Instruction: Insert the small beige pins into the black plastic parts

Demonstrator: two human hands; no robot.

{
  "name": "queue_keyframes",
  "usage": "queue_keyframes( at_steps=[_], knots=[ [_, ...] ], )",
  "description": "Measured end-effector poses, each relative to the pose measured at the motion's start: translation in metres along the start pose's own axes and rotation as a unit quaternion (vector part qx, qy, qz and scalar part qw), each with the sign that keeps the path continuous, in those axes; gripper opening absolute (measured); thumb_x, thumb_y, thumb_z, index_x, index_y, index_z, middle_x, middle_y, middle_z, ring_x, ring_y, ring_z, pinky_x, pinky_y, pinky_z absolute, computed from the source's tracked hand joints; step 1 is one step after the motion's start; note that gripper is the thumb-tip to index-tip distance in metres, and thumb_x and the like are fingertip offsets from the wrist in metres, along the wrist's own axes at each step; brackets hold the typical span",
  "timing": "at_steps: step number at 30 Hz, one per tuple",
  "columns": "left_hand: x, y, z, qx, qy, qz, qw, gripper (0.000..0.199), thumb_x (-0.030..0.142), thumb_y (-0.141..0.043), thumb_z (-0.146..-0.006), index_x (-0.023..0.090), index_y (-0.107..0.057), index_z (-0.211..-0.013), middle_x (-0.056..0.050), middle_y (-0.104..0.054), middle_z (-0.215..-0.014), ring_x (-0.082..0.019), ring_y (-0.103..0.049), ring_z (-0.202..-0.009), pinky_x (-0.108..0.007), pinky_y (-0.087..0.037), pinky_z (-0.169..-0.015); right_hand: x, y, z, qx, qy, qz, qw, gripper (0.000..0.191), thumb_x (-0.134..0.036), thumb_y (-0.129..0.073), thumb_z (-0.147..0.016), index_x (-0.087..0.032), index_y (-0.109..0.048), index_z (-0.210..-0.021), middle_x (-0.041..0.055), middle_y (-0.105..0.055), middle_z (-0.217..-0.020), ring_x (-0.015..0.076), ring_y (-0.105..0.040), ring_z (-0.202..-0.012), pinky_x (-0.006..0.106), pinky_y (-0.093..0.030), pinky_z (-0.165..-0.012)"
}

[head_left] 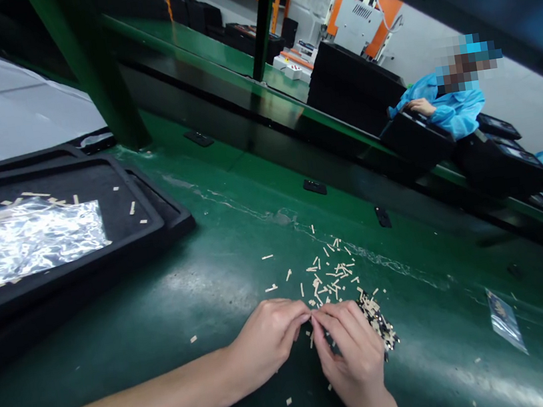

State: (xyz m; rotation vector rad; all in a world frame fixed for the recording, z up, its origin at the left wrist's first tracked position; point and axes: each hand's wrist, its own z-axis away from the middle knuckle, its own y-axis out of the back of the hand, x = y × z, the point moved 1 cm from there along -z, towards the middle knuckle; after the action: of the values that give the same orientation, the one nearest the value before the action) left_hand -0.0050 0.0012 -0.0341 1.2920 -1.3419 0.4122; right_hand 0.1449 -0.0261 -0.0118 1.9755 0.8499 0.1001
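Observation:
My left hand (272,331) reaches in from the left, thumb and forefinger pinched together. Its fingertips meet those of my right hand (350,347), which is pinched too, low over the green bench (205,307). Whatever sits between the fingertips is too small to make out. Just beyond my hands lie scattered small cream strips (332,276). Against the right side of my right hand is a pile of small black and cream pieces (382,326), partly hidden by that hand.
Stacked black trays (153,227) stand at the left, the top one holding a shiny silver bag (28,237) and cream bits. A small clear plastic bag (506,322) lies at the right. A green post (91,67) rises behind the trays. Across the bench sits a person in blue (460,106).

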Motion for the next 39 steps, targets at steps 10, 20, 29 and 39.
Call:
queue_keyframes(
  at_steps=[10,20,29,39],
  knots=[
    [0.0,0.0,0.003,0.008,-0.017,-0.006,1.0,0.025,0.011,-0.035,-0.087,0.014,-0.054,-0.071,0.0,-0.052,-0.06,-0.011,-0.046,-0.054,-0.021,-0.035,-0.055,-0.004,-0.003,0.001,0.005,0.002,0.028,1.0,0.018,-0.003,-0.055,-0.076,-0.014,-0.06,-0.089,0.0083,-0.065,-0.078,0.0175,-0.057,-0.072,0.03,-0.049,-0.061],
    [0.001,0.006,-0.006,-0.041,0.086,0.081,0.992,0.025,0.019,-0.039,-0.087,0.014,-0.053,-0.067,0.004,-0.044,-0.053,-0.008,-0.039,-0.049,-0.019,-0.03,-0.052,-0.001,0.001,-0.004,0.034,-0.07,-0.071,0.994,0.017,-0.003,-0.056,-0.075,-0.017,-0.06,-0.083,0.0051,-0.063,-0.075,0.0158,-0.055,-0.069,0.03,-0.047,-0.062],
    [-0.009,0.008,-0.013,-0.082,0.192,0.395,0.895,0.022,0.032,-0.043,-0.084,0.015,-0.047,-0.071,0.004,-0.048,-0.048,-0.006,-0.031,-0.041,-0.017,-0.023,-0.042,0.015,0.008,-0.003,0.075,-0.104,-0.019,0.992,0.022,-0.003,-0.052,-0.078,-0.019,-0.063,-0.088,0.0071,-0.067,-0.089,0.0196,-0.058,-0.083,0.036,-0.047,-0.072],
    [-0.013,0.006,-0.014,-0.191,0.213,0.517,0.807,0.018,0.027,-0.048,-0.078,0.013,-0.046,-0.067,0.004,-0.044,-0.044,-0.005,-0.031,-0.036,-0.018,-0.014,-0.037,-0.004,0.006,-0.006,0.062,-0.023,-0.115,0.991,0.026,0.001,-0.059,-0.072,-0.019,-0.061,-0.089,0.0044,-0.065,-0.076,0.0168,-0.057,-0.07,0.035,-0.048,-0.064]
  ],
)
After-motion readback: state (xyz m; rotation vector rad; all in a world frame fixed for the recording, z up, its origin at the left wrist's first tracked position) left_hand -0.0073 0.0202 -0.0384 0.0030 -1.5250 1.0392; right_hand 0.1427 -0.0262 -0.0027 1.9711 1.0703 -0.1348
